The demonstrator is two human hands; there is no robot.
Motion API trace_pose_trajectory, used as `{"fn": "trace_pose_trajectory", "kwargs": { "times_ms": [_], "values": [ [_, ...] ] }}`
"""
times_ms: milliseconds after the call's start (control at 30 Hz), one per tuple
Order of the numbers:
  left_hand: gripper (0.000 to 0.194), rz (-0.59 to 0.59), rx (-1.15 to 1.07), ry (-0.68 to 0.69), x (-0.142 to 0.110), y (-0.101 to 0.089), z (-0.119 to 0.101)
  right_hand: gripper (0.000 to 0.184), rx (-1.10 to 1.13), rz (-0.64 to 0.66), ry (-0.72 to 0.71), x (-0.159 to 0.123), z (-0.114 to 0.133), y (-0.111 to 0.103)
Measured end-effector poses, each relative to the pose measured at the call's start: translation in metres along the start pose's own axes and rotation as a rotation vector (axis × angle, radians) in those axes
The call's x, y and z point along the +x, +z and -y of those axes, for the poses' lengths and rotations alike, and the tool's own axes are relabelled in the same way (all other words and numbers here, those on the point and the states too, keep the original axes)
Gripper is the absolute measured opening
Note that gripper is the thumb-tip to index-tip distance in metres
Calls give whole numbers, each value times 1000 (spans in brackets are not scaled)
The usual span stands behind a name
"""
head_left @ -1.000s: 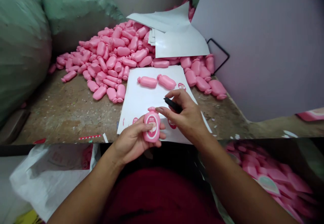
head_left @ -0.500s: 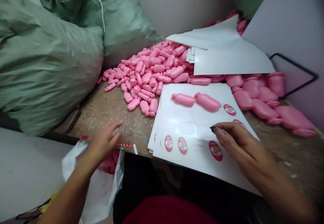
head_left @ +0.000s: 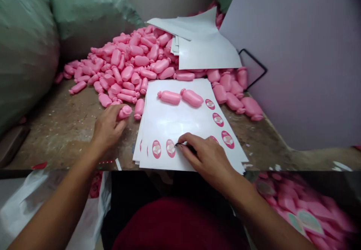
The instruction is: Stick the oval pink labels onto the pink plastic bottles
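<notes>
My left hand [head_left: 108,127] is closed around a small pink plastic bottle [head_left: 125,112], its narrow end toward the sheets. Beside it rises a heap of similar pink bottles [head_left: 128,73]. My right hand [head_left: 201,154] is over the white sticker sheet [head_left: 158,124], thumb and forefinger pinched together at the right edge of an oval red sticker [head_left: 170,148]. Something dark shows at these fingertips; I cannot tell whether it is a nail or a thin tool. Another oval sticker [head_left: 156,149] is to the left. Two pink bottles [head_left: 180,97] lie on the sheet's upper part.
Large green sacks [head_left: 90,12] stand behind the heap at left. More white sheets [head_left: 208,52] rest on the bottles at the back, near a black wire frame [head_left: 258,69]. Below the table edge are a white bag [head_left: 84,220] and, at right, more pink bottles [head_left: 307,208].
My left hand has moved up to the heap and closed on a pink bottle. My right hand has shifted left across the sheet to a lower sticker. The view has swung right.
</notes>
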State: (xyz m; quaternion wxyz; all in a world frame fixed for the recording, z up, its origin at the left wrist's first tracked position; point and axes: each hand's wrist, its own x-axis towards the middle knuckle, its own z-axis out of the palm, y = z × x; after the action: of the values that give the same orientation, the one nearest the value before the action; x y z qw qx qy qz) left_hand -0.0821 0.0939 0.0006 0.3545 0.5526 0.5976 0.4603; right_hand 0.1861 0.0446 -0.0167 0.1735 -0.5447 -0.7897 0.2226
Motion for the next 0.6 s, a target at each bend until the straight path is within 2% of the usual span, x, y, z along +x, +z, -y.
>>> {"fn": "trace_pose_trajectory", "kwargs": {
  "times_ms": [67, 133, 200, 267, 367, 600],
  "values": [
    [27, -21, -198, -77, -27, 21, -13, 18, -77, -7, -3, 0, -3, 2],
    [35, 64, -499, -288, -48, 49, -25, 18, -128, -21, -16, 1, -6, 2],
    [39, 119, -703, -454, -59, 76, -30, 18, -168, -34, -27, 1, -8, 2],
    [38, 98, -787, -515, -62, 92, -29, 18, -207, -46, -31, 2, -8, 3],
    [34, 61, -800, -544, -59, 98, -22, 20, -270, -75, -46, 4, -6, 5],
    [17, 49, -952, -642, -54, 90, -20, 22, -373, -127, -89, 8, -2, 8]
  ]
}}
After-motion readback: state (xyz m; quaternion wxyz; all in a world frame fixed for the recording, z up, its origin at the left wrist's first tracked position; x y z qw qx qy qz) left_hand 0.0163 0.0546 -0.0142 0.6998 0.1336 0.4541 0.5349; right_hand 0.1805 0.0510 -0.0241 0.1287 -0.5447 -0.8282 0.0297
